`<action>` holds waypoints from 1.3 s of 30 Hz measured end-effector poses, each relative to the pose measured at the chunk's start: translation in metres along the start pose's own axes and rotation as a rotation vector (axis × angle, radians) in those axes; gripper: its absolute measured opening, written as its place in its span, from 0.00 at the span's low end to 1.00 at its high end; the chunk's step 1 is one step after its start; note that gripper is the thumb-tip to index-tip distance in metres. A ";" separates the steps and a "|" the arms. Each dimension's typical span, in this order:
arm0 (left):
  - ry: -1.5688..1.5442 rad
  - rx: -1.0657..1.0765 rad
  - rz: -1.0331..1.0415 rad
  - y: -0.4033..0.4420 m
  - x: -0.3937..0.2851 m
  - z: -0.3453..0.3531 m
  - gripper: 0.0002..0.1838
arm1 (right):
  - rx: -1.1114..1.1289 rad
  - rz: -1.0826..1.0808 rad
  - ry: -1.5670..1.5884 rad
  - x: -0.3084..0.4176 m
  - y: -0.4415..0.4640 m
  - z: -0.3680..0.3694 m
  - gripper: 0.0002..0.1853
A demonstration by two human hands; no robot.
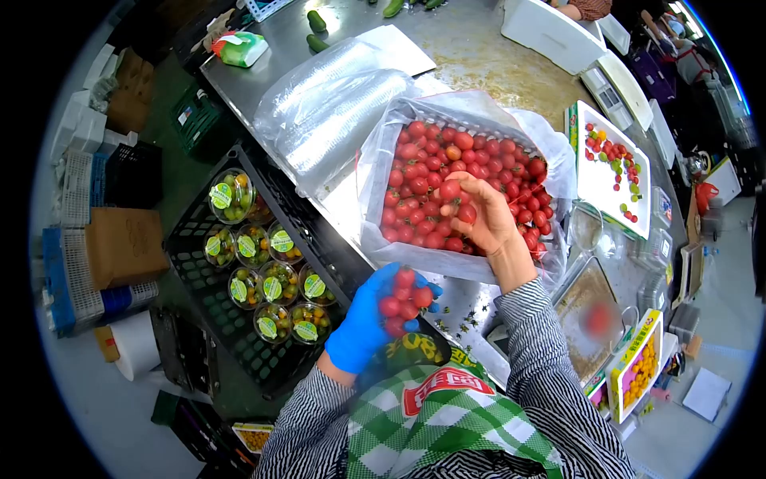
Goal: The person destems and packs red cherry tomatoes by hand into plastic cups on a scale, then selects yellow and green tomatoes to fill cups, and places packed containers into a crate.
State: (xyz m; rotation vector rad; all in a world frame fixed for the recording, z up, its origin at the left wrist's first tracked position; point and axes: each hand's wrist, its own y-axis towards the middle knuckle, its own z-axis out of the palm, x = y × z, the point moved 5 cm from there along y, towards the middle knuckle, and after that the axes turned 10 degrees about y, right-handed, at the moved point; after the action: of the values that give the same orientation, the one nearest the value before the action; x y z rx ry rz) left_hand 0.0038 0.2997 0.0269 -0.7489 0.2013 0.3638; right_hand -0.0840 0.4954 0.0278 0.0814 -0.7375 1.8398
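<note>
Where red tomatoes (pixel 427 164) fill a lined box (pixel 373 199) on the table (pixel 471 40), the bare right hand (pixel 489 223) sits over the heap, fingers curled round a couple of them. Well apart from it, just outside the box's near corner, the blue-gloved left hand (pixel 361 311) cups a small handful. Beyond that glove, a black crate (pixel 254 356) holds lidded tubs (pixel 274 288); bubble wrap (pixel 319 104) lies beside the box.
</note>
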 end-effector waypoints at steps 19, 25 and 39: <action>-0.105 0.162 -0.117 0.024 0.002 0.071 0.24 | 0.010 -0.528 0.473 -0.008 -0.161 -0.024 0.17; 0.079 0.255 -0.079 0.036 0.055 0.170 0.24 | -0.231 -0.999 0.489 -0.002 -0.290 -0.061 0.13; 0.817 0.364 0.762 0.133 0.244 0.353 0.12 | -0.747 -1.604 -0.074 0.077 -0.454 -0.185 0.19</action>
State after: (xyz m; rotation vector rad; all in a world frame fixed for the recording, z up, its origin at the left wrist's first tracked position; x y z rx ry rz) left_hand 0.1937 0.6956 0.1219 -0.3961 1.3112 0.7014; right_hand 0.3338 0.7502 0.1119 0.1792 -0.9213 0.0108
